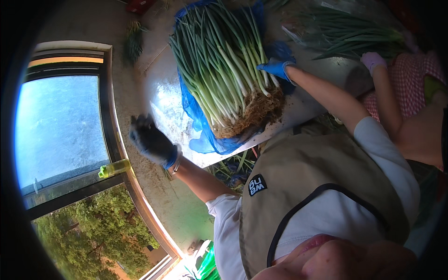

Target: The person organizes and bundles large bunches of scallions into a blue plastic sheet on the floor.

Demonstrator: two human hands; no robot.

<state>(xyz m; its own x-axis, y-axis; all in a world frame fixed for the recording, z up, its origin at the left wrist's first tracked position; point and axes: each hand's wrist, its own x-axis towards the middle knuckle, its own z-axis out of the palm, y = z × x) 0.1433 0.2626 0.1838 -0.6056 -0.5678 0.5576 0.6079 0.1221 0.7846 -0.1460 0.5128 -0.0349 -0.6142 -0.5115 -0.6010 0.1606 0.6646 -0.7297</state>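
A large bundle of green onions point(224, 70) lies on blue plastic sheeting point(194, 112) on a metal table point(161, 99). Its green leaves point away from me, and its brown, soil-covered roots point(252, 115) are nearest my body. My right hand point(278, 68), in a blue glove, touches the white stalks along the bundle's right side. Its lower fingers are hidden, so a grip cannot be made out. Left of the table edge hovers my left hand point(148, 140) in a soiled dark-blue glove. Its fingers are loosely bent and slightly blurred, with nothing visible in them.
A co-worker's pink-gloved hand point(373, 62) is by more green onions point(353, 38) at the right. A green-capped bottle point(113, 168) is by the window point(63, 122) on my left. Loose leaves point(238, 166) lie below the table's front edge. A small green bunch point(133, 42) lies farther off.
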